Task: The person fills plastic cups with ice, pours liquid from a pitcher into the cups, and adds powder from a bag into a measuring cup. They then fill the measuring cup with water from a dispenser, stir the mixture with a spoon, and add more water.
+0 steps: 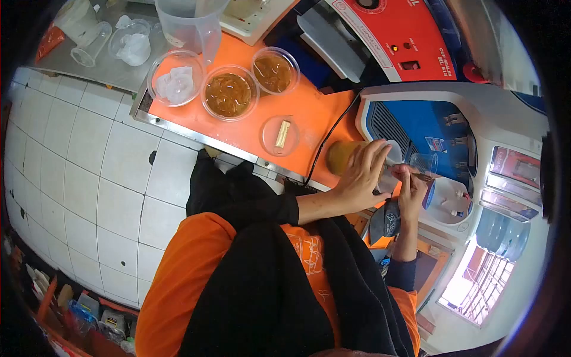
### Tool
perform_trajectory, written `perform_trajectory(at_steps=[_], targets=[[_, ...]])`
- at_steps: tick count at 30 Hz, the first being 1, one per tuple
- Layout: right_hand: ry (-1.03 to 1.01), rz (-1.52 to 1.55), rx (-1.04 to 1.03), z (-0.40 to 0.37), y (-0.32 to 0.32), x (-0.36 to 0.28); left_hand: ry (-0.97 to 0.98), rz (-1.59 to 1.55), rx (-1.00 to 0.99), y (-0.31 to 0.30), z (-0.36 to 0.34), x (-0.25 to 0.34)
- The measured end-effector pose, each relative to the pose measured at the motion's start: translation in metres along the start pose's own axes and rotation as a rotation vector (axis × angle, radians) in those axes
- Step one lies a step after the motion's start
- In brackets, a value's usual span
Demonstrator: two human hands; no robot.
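My left hand (364,172) is wrapped round a clear container (340,157) with yellowish-brown liquid, its fingers lying across the side near the rim. Close beside it, my right hand (409,189) is closed in a pinch at the container's mouth. A thin thing seems to be between those fingers, too small to name. Just beyond the right hand is a clear plastic cup (425,162). On the orange counter (235,137), a small gold stick-shaped packet (282,134) lies on a round clear lid or dish (272,147).
Two cups of brown liquid (229,95) (273,72) and a cup with white contents (176,86) stand along the counter by a clear pitcher (190,27). A red cup sealer (395,35) and a white-and-blue water dispenser (380,95) border it. A black cable (333,131) crosses the counter.
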State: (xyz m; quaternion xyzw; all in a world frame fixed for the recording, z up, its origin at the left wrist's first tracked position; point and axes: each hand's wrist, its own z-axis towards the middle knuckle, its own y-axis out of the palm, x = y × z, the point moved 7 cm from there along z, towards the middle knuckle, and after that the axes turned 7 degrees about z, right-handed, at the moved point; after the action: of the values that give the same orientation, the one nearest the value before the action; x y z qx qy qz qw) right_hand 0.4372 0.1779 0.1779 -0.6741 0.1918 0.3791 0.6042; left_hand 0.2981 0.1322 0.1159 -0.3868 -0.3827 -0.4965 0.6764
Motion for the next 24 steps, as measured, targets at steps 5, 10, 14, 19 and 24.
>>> perform_trajectory(at_steps=[5, 10, 14, 19, 24], targets=[[0.171, 0.175, -0.008, -0.005, 0.009, 0.000, 0.012, 0.009, 0.011, -0.003, -0.001, 0.000], [0.014, -0.082, 0.005, -0.004, -0.004, 0.006, 0.003, -0.001, 0.001, -0.002, -0.003, -0.001], [0.208, 0.132, -0.064, -0.013, 0.003, 0.008, 0.007, -0.005, 0.002, -0.004, -0.001, -0.002], [0.046, -0.073, 0.079, -0.004, -0.004, 0.002, -0.007, -0.038, -0.008, -0.001, -0.003, -0.003], [0.190, 0.218, 0.087, -0.011, -0.007, 0.008, -0.078, -0.082, 0.021, 0.000, -0.005, -0.007]])
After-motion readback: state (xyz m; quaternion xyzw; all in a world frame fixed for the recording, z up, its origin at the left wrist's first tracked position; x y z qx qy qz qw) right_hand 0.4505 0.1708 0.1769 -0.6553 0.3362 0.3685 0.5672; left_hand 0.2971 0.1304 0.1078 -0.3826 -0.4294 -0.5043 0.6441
